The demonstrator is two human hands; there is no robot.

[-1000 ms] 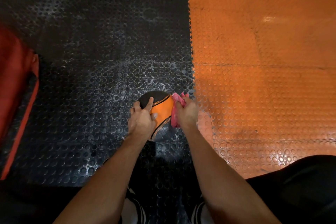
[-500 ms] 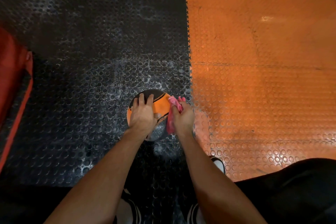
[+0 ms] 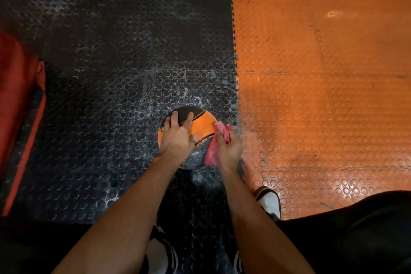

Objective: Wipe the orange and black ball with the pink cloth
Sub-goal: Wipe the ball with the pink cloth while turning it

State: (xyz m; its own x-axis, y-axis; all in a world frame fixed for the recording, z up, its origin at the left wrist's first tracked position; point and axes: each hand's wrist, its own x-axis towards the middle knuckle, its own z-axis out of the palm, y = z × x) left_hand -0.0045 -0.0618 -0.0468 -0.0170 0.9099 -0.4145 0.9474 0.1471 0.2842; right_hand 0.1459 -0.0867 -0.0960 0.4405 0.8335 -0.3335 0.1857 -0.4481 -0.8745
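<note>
Studded rubber floor tiles lay under me: black floor tiles (image 3: 106, 86) on the left and orange floor tiles (image 3: 322, 86) on the right, joined by a toothed seam. White dusty marks covered the black part around the ball. At the far left edge there was a red pad (image 3: 15, 104) with a dark border.

The orange and black ball (image 3: 201, 128) rested on the black tiles, just beside the seam. My left hand (image 3: 176, 138) lay on top of the ball with the fingers spread wide and flat, the fingertips reaching onto its black far panel. My right hand (image 3: 229, 149) was closed around the pink cloth (image 3: 213, 144) and pressed it against the right side of the ball. One end of the cloth stood out above my fingers, and the other part hung down along the grey, dusty lower side of the ball.

Compared with half a second before, my left hand had moved a little further over the top, and the fingers were spread more. The ball, the cloth and my right hand were nearly in the same place as before.

Below my forearms I saw my white shoes with black stripes, one right shoe (image 3: 270, 201) on the orange tiles, and my dark trouser leg (image 3: 355, 233) at the lower right.
</note>
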